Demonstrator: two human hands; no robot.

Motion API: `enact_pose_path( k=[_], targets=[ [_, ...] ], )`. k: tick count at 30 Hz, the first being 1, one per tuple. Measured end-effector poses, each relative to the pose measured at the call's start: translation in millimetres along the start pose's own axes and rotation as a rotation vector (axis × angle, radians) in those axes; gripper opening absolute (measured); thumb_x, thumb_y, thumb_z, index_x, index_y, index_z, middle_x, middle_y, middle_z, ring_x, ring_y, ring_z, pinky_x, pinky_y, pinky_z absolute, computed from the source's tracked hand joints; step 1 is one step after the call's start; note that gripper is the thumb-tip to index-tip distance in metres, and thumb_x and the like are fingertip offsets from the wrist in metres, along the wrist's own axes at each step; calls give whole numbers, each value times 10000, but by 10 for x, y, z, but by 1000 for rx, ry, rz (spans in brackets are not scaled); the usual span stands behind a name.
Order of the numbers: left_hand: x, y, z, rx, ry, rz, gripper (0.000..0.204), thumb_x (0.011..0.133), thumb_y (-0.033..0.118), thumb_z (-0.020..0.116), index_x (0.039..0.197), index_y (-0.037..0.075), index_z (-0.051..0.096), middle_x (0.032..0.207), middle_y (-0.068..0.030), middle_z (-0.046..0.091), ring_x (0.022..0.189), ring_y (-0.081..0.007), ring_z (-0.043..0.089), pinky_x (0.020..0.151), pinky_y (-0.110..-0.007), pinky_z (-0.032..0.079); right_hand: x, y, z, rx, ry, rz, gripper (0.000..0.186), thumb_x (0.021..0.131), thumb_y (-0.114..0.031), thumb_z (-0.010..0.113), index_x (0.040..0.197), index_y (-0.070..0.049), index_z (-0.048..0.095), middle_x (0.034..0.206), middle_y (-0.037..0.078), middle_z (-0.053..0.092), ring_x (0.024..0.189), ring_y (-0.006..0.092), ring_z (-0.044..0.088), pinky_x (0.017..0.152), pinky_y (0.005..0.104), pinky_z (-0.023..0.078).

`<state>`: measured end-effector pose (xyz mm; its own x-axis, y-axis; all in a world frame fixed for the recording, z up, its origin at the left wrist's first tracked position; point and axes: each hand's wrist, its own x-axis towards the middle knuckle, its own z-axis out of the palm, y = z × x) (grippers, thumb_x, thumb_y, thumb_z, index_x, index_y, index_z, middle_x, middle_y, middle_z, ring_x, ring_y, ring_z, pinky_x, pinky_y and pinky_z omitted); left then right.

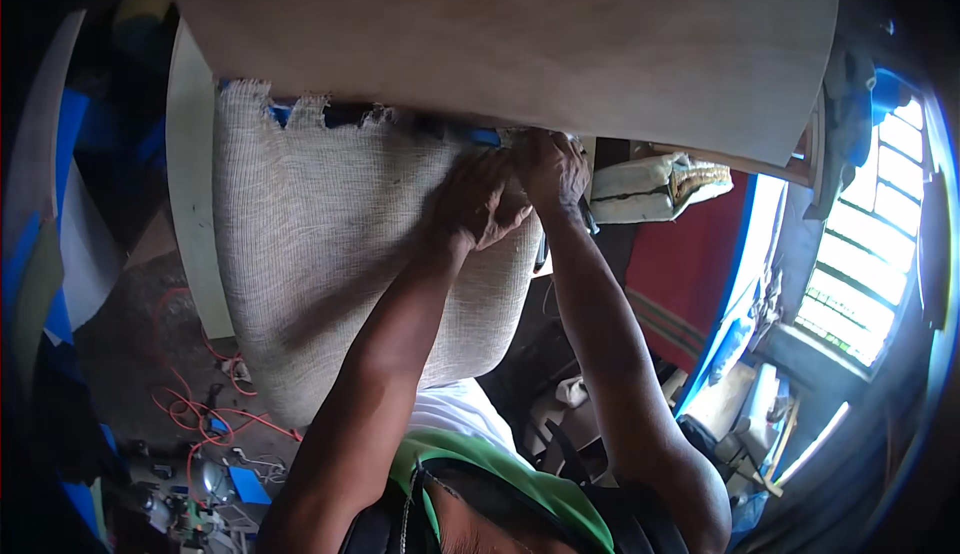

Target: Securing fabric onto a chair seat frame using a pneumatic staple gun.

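A padded panel in beige woven fabric (320,234) lies before me, its top edge frayed with bits of blue showing through the gaps. A wide light-brown board (500,24) overhangs that edge. My left hand (483,197) is on the fabric near its upper right corner, fingers bent and pressed together on the cloth. Just right of it, my right hand (553,174) has its fingers curled at the corner under the board's edge; what they grip is hidden.
Right of my hands are a pale wrapped bundle (640,194), a red sheet (665,304) and a barred window (855,264). Orange hose (190,414) and assorted equipment (210,479) lie on the floor lower left. Tall sheets (75,234) stand at the left.
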<state>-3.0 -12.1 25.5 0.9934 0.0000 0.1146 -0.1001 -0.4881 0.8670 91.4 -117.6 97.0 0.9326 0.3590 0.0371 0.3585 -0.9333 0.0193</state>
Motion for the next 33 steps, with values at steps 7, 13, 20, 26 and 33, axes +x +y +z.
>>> enact_pose_path(
  k=[7, 13, 20, 26, 33],
  targets=[
    [-30, -73, 81, -43, 75, 20, 807, 826, 519, 725, 1353, -59, 527, 1433, -231, 525, 1388, -339, 441, 1206, -438, 286, 73, -32, 107, -193, -9, -199, 354, 847, -362, 668, 1148, -180, 705, 1119, 89, 694, 1026, 316, 662, 914, 482, 465],
    [-75, -141, 171, 32, 153, 54, 785, 802, 531, 742, 1294, -58, 579, 1396, -219, 561, 1371, -336, 460, 1202, -423, 291, 181, -229, 202, -220, -331, 171, 360, 857, -355, 648, 1166, -180, 711, 1133, 110, 730, 1063, 342, 686, 943, 492, 468],
    [-51, -111, 175, 13, 215, 68, 792, 801, 559, 721, 1300, -39, 580, 1350, -192, 590, 1344, -317, 484, 1201, -412, 282, -24, 85, 306, 178, -34, 66, 143, 809, -209, 677, 924, -131, 711, 942, 143, 693, 933, 385, 659, 834, 502, 504],
    [-51, -122, 197, 60, 91, 37, 838, 831, 598, 659, 1379, -22, 521, 1423, -171, 541, 1381, -288, 453, 1212, -414, 258, -97, -21, 227, 56, 222, -8, 160, 729, -139, 743, 885, -150, 710, 1126, 95, 587, 1146, 374, 511, 971, 511, 425],
    [-32, -112, 93, 55, -18, -50, 898, 860, 562, 659, 1513, 11, 383, 1542, -167, 436, 1460, -298, 363, 1225, -431, 239, -124, -35, 392, 310, 92, 600, 848, 674, -319, 883, 1269, 117, 465, 1240, 277, 549, 1204, 456, 517, 1045, 516, 421]
  ],
)
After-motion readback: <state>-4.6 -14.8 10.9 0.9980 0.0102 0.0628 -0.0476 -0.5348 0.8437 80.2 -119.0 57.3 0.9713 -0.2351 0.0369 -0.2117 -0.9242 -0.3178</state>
